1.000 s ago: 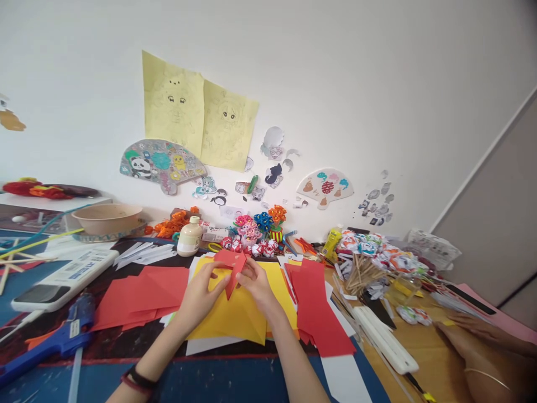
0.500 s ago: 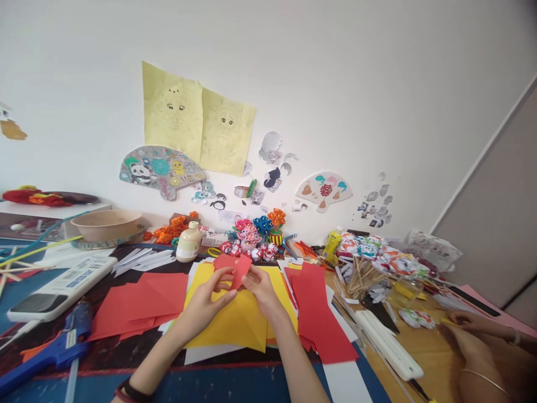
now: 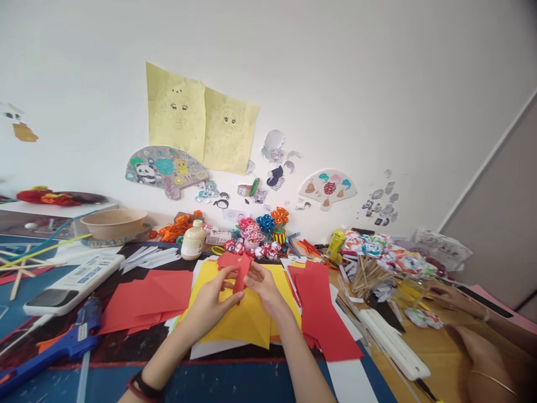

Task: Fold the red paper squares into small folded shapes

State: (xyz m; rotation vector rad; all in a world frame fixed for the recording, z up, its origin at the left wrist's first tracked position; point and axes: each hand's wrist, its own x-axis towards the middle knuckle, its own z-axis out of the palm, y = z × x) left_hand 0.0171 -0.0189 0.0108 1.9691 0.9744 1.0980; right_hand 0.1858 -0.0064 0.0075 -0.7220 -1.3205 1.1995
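A small folded piece of red paper is held upright between my two hands, above a pile of yellow paper. My left hand pinches its left and lower edge between thumb and fingers. From the other side, the fingers of my right hand grip its right edge. Just behind lies another bit of red paper. Red sheets are spread to the left of the pile, and more red sheets overlap on the right.
A glue bottle stands behind the pile. At left are a blue glue gun and a white power strip. To the right lie a white device and a bundle of sticks. Another person's hand works at far right.
The red paper has turned in my fingers and now looks narrower and longer. At right, the other person's hand has moved toward the bundle of sticks. The camera view has shifted slightly.
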